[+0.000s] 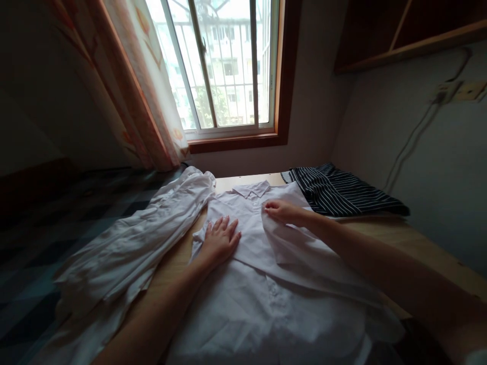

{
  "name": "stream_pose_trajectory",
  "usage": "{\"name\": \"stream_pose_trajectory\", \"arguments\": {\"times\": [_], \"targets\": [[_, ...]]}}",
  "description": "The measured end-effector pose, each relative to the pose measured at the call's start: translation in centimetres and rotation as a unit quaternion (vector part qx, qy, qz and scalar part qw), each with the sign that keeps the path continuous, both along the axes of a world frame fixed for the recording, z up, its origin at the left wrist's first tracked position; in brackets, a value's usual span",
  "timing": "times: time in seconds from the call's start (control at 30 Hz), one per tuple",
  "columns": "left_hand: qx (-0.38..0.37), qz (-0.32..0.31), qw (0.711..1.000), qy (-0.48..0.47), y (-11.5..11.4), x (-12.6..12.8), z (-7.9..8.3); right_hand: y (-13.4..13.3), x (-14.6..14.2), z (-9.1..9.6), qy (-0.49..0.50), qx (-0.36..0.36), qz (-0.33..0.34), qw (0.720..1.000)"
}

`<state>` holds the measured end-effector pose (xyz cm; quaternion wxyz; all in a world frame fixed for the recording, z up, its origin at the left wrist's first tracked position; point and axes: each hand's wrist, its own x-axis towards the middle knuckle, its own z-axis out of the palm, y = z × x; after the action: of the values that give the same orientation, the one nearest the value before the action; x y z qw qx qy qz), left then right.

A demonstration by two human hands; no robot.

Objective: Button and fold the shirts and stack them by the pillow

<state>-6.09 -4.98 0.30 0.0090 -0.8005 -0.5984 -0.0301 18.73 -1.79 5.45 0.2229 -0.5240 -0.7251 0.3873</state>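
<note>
A white button-up shirt (243, 243) lies front up across the wooden board, its collar (251, 188) toward the window. My left hand (221, 237) rests flat on the shirt's left side, fingers spread. With fingers pinched, my right hand (279, 210) holds a raised fold of the shirt just below the collar on the right. From that pinch the cloth hangs in a loose flap. The lower part of the shirt spreads toward me, wrinkled, and my right forearm covers some of its right side.
Another white garment (140, 238) lies bunched along the left, beside a dark checked cloth (26, 263). A black striped garment (338, 190) sits folded at the back right of the wooden board (422, 248). Beyond are a window (228, 66), a curtain (125, 81) and a wall shelf (411, 45).
</note>
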Motion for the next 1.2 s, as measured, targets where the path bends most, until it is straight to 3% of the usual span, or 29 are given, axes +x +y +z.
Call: {"name": "stream_pose_trajectory", "arguments": {"times": [0.13, 0.27, 0.4, 0.5, 0.63, 0.73, 0.83, 0.97, 1.07, 1.2], "targets": [[-0.004, -0.004, 1.0, -0.004, 0.0, -0.1, -0.1, 0.0, -1.3, -1.0, -0.072, 0.063, 0.051, 0.994], [-0.002, -0.009, 1.0, -0.01, 0.1, -0.1, -0.1, -1.4, 0.7, 0.6, -0.155, 0.113, 0.073, 0.979], [-0.002, -0.01, 1.0, -0.014, 0.1, -0.1, -0.1, -3.4, 4.1, 2.6, -0.266, 0.002, 0.104, 0.958], [-0.002, -0.011, 1.0, -0.014, 0.1, -0.1, -0.1, -4.4, 6.5, 3.0, -0.273, -0.087, 0.132, 0.949], [-0.003, -0.009, 1.0, -0.017, 0.1, -0.1, -0.2, -5.1, 8.7, 2.0, -0.274, -0.092, 0.179, 0.94], [-0.003, -0.009, 1.0, -0.019, 0.1, -0.1, -0.2, -5.5, 8.9, 1.9, -0.242, -0.089, 0.162, 0.952], [0.003, -0.014, 0.999, -0.031, 0.2, -0.3, -0.3, -6.0, 7.7, 2.9, -0.122, -0.131, 0.16, 0.971], [0.049, -0.063, 0.992, -0.098, 0.2, -0.6, 0.6, -6.4, 4.3, 3.8, -0.008, -0.195, 0.213, 0.957], [0.052, -0.096, 0.979, -0.174, 0.0, -1.0, 1.9, -6.4, 0.7, 2.6, 0.072, -0.199, 0.201, 0.956], [-0.05, -0.084, 0.96, -0.261, 0.0, -2.1, 3.3, -7.0, -4.1, -0.3, 0.202, -0.225, 0.17, 0.938]]}}
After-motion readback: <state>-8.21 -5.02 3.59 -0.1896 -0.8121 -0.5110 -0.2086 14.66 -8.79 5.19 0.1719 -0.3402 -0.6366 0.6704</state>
